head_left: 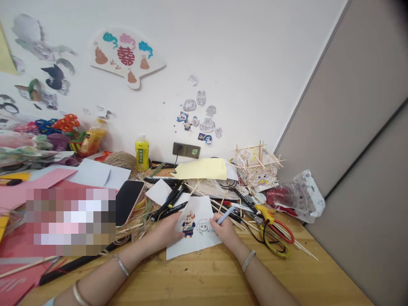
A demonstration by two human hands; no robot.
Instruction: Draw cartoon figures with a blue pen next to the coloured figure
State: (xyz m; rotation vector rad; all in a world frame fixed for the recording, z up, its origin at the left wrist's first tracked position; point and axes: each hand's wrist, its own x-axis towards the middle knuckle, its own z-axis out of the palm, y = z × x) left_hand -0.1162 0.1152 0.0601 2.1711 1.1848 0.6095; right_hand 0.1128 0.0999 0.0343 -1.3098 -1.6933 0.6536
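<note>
A white sheet of paper (195, 231) lies on the wooden table (204, 276), with a coloured cartoon figure and an uncoloured line-drawn head on it. My left hand (165, 231) rests flat on the sheet's left edge, fingers stretched beside the coloured figure. My right hand (225, 229) is closed round a light blue pen (225, 215), its tip at the sheet's right side near the line drawing. Both wrists wear bracelets.
Black markers (167, 202), a phone in a pink case (127, 200), pink and red paper sheets (38, 182), a yellow bottle (142, 152), twine (121, 160), wooden sticks, red-and-yellow scissors (276, 231), a stick lantern frame (258, 165) and a plastic bag (296, 195) crowd the table's back.
</note>
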